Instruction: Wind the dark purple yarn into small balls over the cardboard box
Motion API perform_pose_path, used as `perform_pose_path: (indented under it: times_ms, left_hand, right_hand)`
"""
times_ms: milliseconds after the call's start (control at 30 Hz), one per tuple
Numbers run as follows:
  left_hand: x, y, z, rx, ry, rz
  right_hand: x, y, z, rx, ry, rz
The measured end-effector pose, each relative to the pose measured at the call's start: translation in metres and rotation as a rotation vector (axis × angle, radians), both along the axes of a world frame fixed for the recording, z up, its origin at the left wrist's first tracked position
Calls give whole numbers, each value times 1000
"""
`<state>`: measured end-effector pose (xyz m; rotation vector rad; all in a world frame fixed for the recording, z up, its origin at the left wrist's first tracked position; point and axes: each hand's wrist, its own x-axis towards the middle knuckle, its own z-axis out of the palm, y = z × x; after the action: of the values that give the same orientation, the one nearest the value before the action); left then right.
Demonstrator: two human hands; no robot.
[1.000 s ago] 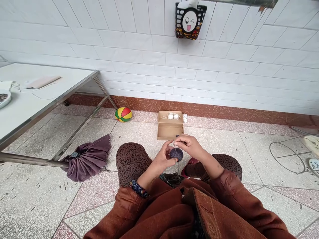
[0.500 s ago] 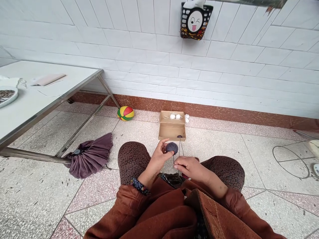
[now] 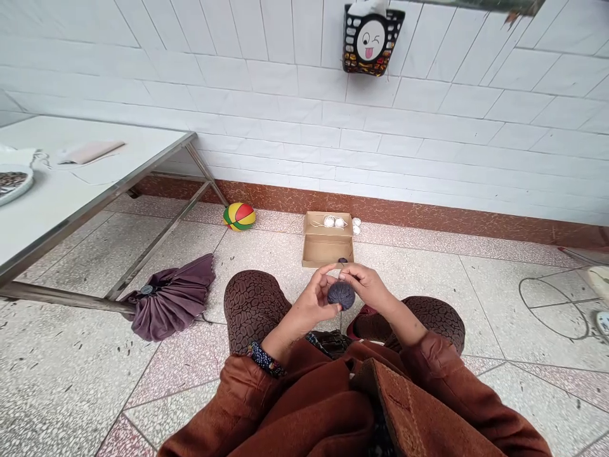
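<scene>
A dark grey-purple ball of yarn (image 3: 341, 296) is held between the thumb and fingers of my left hand (image 3: 311, 303), over the gap between my knees. My right hand (image 3: 368, 287) is at the ball's upper right, its thumb and forefinger pinched on the strand of yarn; the strand itself is mostly hidden there. Just beyond my hands stands an open cardboard box (image 3: 314, 259) with its lid raised. Inside its near right corner lies a smaller dark yarn ball (image 3: 343, 260), partly covered by my fingers. White yarn balls (image 3: 333, 221) rest on the lid.
More white balls (image 3: 356, 225) sit right of the lid. A colourful ball (image 3: 239, 216) lies by the leg of a white table (image 3: 157, 143). Below the table is a folded purple umbrella (image 3: 174, 298). A black basket (image 3: 372, 41) hangs on the wall; a wire frame (image 3: 554, 308) stands at right.
My right hand has moved up from below the yarn ball to its far upper side. The ball has shifted slightly right and toward me in my left hand.
</scene>
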<state>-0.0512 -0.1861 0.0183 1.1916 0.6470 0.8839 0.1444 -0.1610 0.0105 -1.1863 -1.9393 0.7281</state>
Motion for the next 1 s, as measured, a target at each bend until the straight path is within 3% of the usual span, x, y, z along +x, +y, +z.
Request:
perform_pose_path:
  times_ms: [100,200,333,467,567,700,800,900,1000]
  left_hand:
    - [-2,4,-2,-55,-30,135]
    - [-2,9,-7,-74,41,279]
    - [-3,13,-15,-31,170,317]
    - [-2,12,-20,41,274,206]
    - [1,7,-19,117,276,75]
    - [1,2,-10,166,196,-24]
    - [-2,2,-3,133,124,17]
    - [-6,5,0,95,136,145]
    - [-7,9,-4,55,208,244]
  right_hand:
    - [-6,-20,-27,-111,-41,-11]
    - [-12,-43,-30,-149,-124,135]
    - [-13,-57,2,-57,-193,321]
    - [-7,-44,44,33,-107,313]
    - [-2,-22,54,74,-78,281]
    - [2,1,25,77,-25,100]
    - [0,-2,-11,-18,-37,-31]
    - [-6,-23,-33,-113,-71,3]
    - [-13,-48,-29,-128,-129,150]
